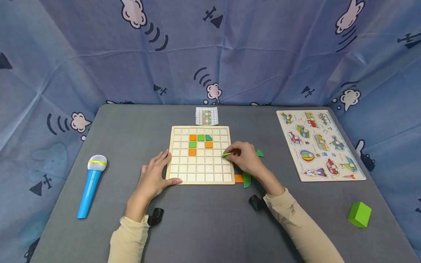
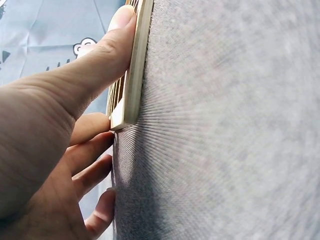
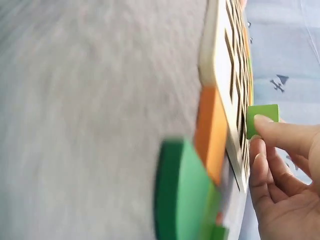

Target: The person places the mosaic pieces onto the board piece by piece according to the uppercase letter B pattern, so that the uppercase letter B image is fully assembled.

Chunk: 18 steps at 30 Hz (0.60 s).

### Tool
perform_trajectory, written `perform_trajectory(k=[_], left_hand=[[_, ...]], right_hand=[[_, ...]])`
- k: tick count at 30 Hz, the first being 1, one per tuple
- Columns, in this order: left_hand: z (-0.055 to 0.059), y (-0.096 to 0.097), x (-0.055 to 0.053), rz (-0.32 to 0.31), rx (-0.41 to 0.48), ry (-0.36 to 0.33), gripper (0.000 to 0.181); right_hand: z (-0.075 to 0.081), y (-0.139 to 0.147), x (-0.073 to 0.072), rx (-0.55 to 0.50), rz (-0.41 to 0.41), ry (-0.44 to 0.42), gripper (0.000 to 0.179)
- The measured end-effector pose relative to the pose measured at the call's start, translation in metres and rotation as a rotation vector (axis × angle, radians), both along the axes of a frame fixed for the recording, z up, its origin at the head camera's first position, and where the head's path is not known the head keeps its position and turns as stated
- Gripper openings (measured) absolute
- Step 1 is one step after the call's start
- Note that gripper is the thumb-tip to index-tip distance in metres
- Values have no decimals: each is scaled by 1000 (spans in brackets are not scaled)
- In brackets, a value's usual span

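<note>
1. Nearest, two beige sleeves (image 1: 299, 223) are reaching in over the grey table (image 1: 197, 233), and a green block (image 1: 359, 214) is sitting by its right side.
2. On the left, a blue toy microphone (image 1: 90, 186) is lying with its silver head pointing away.
3. The left hand (image 1: 154, 179) is resting against the gridded wooden board (image 1: 208, 168) around its near left corner — thumb at the near edge, fingers along the left edge, with thumb and fingers standing well apart.
4. Just beside the board's near right corner, an orange tile (image 1: 239, 178) and a curved green piece (image 1: 246, 180) are lying on the table.
5. The right hand (image 1: 246, 157) is pinching a green square tile (image 1: 226, 155) between thumb and forefinger, over the board's right side — whether the tile is touching the board, I cannot tell.
6. Another dark green piece (image 1: 260, 153) is showing just past that hand.
7. Farther up the board, orange, green and dark green tiles (image 1: 201, 137) are filling six cells.
8. To the right, a picture puzzle (image 1: 315, 153) is lying flat.
9. Beyond the board, a pattern card (image 1: 207, 116) is lying near its far edge.
10. Farthest, a blue printed curtain (image 1: 263, 65) is hanging behind.
</note>
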<state>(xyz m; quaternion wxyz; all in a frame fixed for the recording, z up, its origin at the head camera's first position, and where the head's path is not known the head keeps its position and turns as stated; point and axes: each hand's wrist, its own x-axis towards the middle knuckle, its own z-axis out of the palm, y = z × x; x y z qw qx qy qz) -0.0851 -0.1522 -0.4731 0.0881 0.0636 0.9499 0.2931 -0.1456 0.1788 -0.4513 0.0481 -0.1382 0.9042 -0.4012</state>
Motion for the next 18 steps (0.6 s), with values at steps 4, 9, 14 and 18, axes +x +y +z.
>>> perform_trajectory(k=[4,9,14,18], left_hand=[[0,0,0,1,-1,-1,108],[-1,1,0,7,-1,-5,108],[-1,1,0,11,1,-6,108],[0,1,-1,11,0,-10,108]], right_hand=[[-4,-12,-2,-30,43,10,13],[-6,-26,-6,-24,51,-2,17],[-5,-38,-11,-61,-2,-7,13],[-6,-48,-14,-90,-7,-2,10]])
